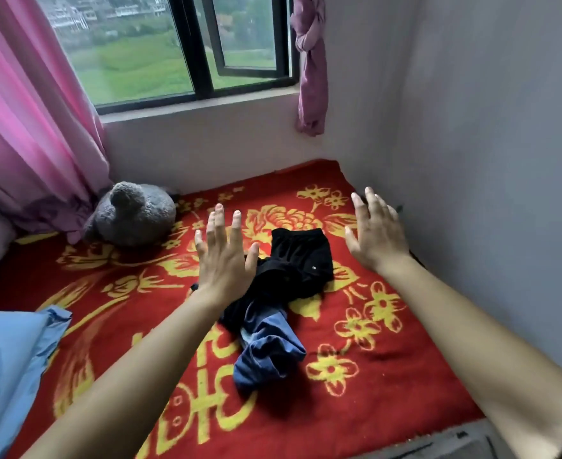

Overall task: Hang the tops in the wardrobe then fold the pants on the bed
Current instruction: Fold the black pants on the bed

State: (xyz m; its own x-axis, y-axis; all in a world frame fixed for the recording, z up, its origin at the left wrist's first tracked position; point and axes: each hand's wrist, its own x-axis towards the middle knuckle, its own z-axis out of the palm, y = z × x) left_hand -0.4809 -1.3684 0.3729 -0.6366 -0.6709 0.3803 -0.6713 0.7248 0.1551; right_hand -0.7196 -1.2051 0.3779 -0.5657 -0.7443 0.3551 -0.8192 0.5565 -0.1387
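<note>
Both grips are released: left grip (226,260) and right grip (377,235) reach out over the bed (415,385), fingers spread and straight, holding nothing. The black pants (303,260) lie crumpled mid-bed, between the two grips. The left grip overlaps their left edge in view; we cannot tell whether it touches. The right grip is apart from them, off to the right by the wall. A dark blue garment (269,352) is bunched against the near end of the pants, so the pile's long axis runs away from us, tilted slightly right. We judge the left grip nearer, with the pants just right of it and under the thumb. No tops are visible, so we judge that folding is the step in hand. A grey plush toy (130,215) sits far left, well apart.
</note>
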